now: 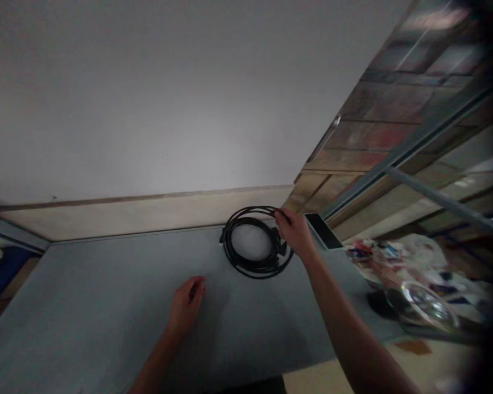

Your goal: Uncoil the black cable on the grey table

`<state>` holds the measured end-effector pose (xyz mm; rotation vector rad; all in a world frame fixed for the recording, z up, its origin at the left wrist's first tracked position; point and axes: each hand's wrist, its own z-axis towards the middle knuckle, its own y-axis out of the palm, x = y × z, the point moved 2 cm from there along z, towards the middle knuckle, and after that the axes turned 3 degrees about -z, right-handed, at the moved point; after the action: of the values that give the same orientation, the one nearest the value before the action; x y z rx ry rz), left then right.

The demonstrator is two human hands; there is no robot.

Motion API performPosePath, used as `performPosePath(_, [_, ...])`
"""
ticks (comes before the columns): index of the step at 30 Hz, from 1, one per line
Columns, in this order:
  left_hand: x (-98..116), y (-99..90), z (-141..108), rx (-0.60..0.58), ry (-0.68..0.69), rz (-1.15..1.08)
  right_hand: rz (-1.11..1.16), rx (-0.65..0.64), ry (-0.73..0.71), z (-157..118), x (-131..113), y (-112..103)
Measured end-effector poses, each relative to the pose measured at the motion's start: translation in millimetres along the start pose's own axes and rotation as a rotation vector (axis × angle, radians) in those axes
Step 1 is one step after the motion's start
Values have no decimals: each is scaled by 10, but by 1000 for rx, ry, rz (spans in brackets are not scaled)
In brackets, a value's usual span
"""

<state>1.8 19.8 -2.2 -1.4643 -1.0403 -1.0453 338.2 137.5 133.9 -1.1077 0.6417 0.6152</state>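
**A:** So what was the setup like?

**B:** Pretty bare. A grey desk [107, 306] ran up to a plain white wall [148, 98], with a pale wooden strip [148, 210] along the far edge. Off to the right there was a brick-looking wall [394, 109] behind a metal rail, plus a messy heap of stuff [414, 268] at the desk's right end. Whole room was dim.

**B:** The black cable [254, 241] was wound into a round coil, several loops thick, lying flat at the far side of the desk, near the wall.

**A:** And the hands?

**B:** Right hand [298, 235] was on the coil's far right edge, fingers curled around the loops there. Left hand [187, 303] sat nearer and left, loosely curled, holding nothing. A dark phone [324, 230] lay just right of the coil.
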Motion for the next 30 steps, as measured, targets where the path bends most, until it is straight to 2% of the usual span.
performPosePath(2, [58,-10,18,38,-57,-172,131,-26,63,-150,-140,38])
performPosePath(5, [227,-47,56,74,-108,-458,273,-93,148,-438,-267,226])
performPosePath(8, [408,-141,106,61,-122,-545,355,-182,229,-753,-293,497])
performPosePath(11, [463,-300,170,20,-119,-354,327,-202,273,-1036,-247,748])
performPosePath(16, [275,-565,249,47,-45,-45,304,-263,345,-1328,-125,1076])
performPosePath(19, [145,-648,247,58,36,99,159,-219,246,-1337,-93,1153])
performPosePath(23, [-9,-729,206,190,15,173,1,-153,41,-1303,-113,1155])
performPosePath(26, [-78,-761,167,268,-10,185,-26,-186,28,-1372,-112,1180])
performPosePath(30, [-8,-762,91,336,105,331,-34,-220,-13,-1552,-160,1280])
